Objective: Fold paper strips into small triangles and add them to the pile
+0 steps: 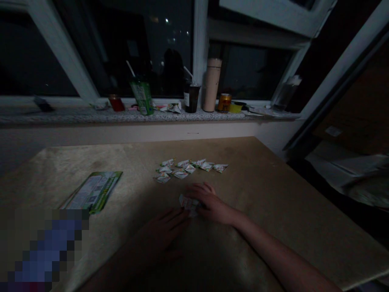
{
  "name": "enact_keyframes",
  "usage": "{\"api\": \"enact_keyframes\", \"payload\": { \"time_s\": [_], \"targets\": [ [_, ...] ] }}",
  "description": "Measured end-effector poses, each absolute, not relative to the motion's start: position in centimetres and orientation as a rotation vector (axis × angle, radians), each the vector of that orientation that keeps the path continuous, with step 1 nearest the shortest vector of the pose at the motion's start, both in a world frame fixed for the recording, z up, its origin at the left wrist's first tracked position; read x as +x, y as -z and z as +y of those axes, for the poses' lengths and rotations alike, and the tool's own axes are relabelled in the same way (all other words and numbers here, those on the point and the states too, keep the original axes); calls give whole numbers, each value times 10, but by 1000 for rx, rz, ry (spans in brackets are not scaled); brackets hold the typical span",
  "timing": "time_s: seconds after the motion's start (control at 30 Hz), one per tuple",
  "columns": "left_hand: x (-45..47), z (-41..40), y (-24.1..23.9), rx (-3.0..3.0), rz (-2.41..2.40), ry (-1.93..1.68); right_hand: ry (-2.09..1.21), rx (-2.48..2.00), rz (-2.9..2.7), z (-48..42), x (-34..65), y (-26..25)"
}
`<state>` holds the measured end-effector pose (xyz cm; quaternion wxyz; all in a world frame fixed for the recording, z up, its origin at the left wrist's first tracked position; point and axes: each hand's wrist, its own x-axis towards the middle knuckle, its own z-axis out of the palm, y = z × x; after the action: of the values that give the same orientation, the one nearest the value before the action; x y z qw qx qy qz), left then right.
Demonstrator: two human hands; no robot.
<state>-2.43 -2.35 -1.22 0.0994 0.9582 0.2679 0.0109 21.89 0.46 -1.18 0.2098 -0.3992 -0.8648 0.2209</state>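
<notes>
A small piece of printed paper, pale with reddish and greenish marks, lies on the table in front of me between my two hands. My left hand rests low with its fingers stretched out, their tips at the paper's left and near edge. Over the paper's right side lies my right hand, fingers apart and slightly bent across its far edge; part of the paper is hidden beneath them. Beyond the hands sit several small folded, pointed paper pieces with the same kind of print, grouped in loose rows.
On the brownish table, a green-and-white printed packet lies left; a blurred-out area covers the lower left. Along the window sill stand a green cup, a dark cup, a pinkish flask, a gold can and a red jar.
</notes>
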Motion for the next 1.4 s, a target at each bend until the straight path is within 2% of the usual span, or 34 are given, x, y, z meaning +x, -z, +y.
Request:
{"api": "enact_keyframes", "payload": {
  "time_s": [0.13, 0.37, 0.7, 1.03, 1.4],
  "targets": [
    [-28, -17, 11, 2826, 766, 5, -582, -950, -2606, 6, 220, 11],
    [-38, -6, 5, 2870, 936, -26, -428, -1074, -2620, 3, 232, 3],
    [-39, -8, -5, 2910, 1101, -47, -478, -1003, -2623, -1, 235, -2],
    [-32, -11, 10, 2909, 1220, -171, -266, -902, -2665, -7, 227, -3],
    [-16, -14, 16, 3054, 1094, -277, -115, -935, -2645, -6, 225, 8]
  ]
}}
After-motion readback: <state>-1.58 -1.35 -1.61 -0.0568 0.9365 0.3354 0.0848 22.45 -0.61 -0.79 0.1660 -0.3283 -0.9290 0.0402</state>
